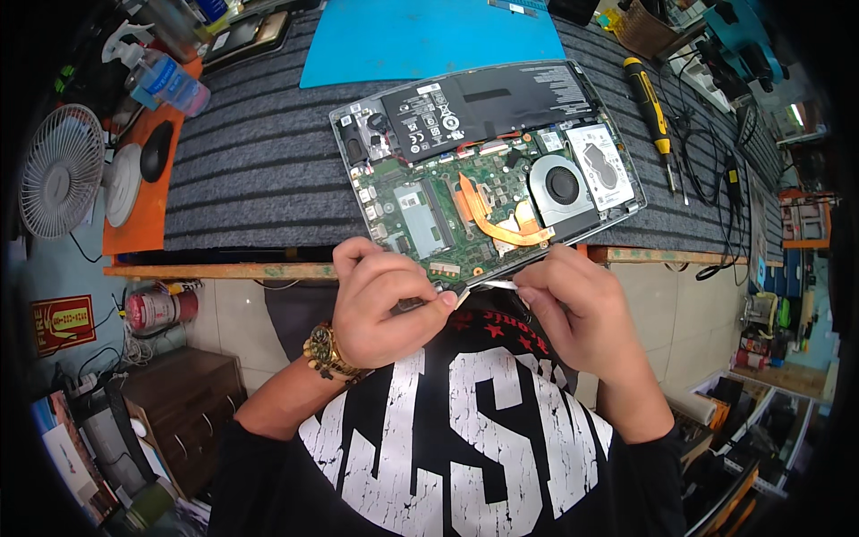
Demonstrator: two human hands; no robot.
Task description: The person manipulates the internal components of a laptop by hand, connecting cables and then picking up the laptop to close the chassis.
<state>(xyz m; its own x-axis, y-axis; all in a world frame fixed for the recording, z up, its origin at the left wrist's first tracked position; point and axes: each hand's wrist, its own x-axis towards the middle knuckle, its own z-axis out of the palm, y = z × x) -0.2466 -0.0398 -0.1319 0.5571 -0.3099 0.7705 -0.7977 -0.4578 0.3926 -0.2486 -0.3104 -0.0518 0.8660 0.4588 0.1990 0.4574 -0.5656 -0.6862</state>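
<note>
An opened laptop (420, 206) lies tilted at the mat's front edge, showing a black battery (492, 103), green motherboard, copper heat pipe (510, 231), round fan (560, 186) and silver drive (599, 170). My left hand (385, 309) is curled at its near left edge, pinching something small and pale (462, 296) near the thumb; whether that is loose or part of the laptop, I cannot tell. My right hand (577, 318) is closed on a thin silvery piece (499, 285) at the laptop's near edge, right of the left thumb.
A striped grey mat (250, 179) covers the bench, with a blue silicone mat (358, 40) behind. Right of the laptop lie a yellow-black screwdriver (646, 103) and black cables (716, 206). A fan (61, 170), spray bottle (170, 80) and black mouse (156, 148) are left.
</note>
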